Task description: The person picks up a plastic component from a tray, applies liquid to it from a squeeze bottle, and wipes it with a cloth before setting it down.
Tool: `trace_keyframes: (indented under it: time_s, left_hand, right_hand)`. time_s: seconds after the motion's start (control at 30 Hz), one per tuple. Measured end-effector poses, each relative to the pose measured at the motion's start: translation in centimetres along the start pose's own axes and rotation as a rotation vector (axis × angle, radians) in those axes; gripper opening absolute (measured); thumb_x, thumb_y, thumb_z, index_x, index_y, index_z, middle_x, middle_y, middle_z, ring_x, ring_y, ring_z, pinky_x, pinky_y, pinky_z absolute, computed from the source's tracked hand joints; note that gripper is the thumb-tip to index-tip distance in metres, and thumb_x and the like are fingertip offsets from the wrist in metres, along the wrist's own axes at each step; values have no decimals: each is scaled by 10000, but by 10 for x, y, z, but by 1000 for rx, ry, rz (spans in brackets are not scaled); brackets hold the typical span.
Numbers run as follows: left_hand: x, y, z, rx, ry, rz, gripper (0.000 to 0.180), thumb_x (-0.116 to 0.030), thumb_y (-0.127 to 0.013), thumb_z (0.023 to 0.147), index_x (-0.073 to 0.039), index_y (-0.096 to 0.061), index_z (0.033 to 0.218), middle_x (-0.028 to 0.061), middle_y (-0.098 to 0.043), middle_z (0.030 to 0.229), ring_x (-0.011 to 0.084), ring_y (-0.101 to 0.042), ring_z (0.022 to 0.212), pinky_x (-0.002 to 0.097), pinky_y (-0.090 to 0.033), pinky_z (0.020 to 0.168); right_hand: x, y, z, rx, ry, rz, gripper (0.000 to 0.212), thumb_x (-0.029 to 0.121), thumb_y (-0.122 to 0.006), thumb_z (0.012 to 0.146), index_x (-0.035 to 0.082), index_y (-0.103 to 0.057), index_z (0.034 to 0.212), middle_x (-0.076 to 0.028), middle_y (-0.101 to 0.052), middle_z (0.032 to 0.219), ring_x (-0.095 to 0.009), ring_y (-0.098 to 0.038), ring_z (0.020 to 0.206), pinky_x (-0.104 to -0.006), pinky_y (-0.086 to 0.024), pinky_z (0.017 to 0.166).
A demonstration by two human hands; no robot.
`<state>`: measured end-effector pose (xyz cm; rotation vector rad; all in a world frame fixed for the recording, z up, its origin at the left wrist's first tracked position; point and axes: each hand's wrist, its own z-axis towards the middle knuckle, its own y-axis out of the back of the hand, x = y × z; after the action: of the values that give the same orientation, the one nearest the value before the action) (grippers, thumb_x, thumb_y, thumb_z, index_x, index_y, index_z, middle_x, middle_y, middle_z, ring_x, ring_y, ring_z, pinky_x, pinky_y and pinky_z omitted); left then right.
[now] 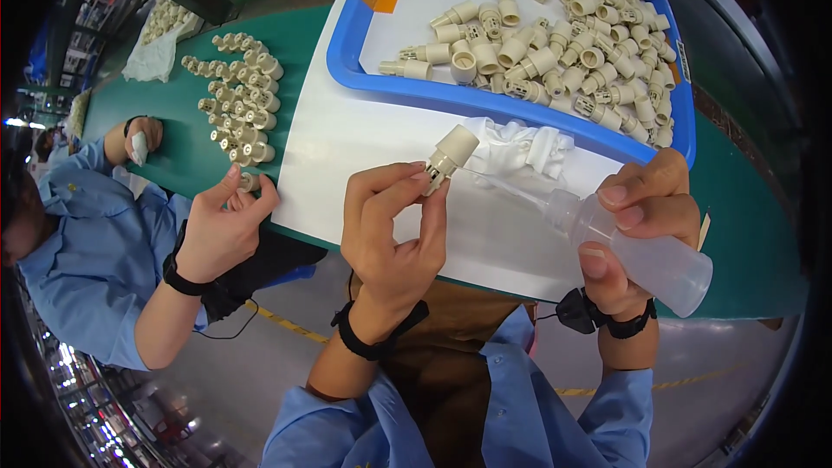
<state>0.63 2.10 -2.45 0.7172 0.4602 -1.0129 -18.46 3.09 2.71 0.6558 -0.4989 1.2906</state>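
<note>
Between the fingertips of my left hand [394,230] is a beige cylindrical plastic part [452,154], tilted, with its wide smooth end up and its slotted narrow end in my fingers. My right hand [646,225] is wrapped round a translucent squeeze bottle [663,264], which lies on its side in the grip. The bottle's long thin nozzle points left, and its tip reaches the held part near its slotted section; whether it touches I cannot tell. Both hands are above the white sheet [325,160] on the table. A crumpled white cloth [529,149] lies behind the nozzle.
A blue tray [394,97] heaped with similar beige parts [555,52] stands at the back right. On the green table [121,117], several upright parts [247,91] stand in rows. At left, a co-worker in a blue shirt [95,243] has one hand [224,225] at a part.
</note>
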Motion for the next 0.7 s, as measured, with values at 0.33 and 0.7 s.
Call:
trace_keyframes:
  time_s: [0.33,0.7]
  left_hand:
    - [-11,3,4,5,411,-338,201,59,-583,764,38,-473,931,111,-529,859,136,-580,655,216,-497,571]
    - [-17,9,16,23,922,-778,197,-81,-581,815,24,-470,938,106,-578,758,122,-562,569,232,-482,505]
  right_hand:
    - [1,1,0,-2,9,-13,332,98,-743,567,112,-528,819,-62,-551,862,-118,-436,646,-212,-366,517]
    - [-1,0,-2,-19,18,10,351,87,-751,558,113,-528,828,-58,-558,859,-120,-441,646,-216,-368,522]
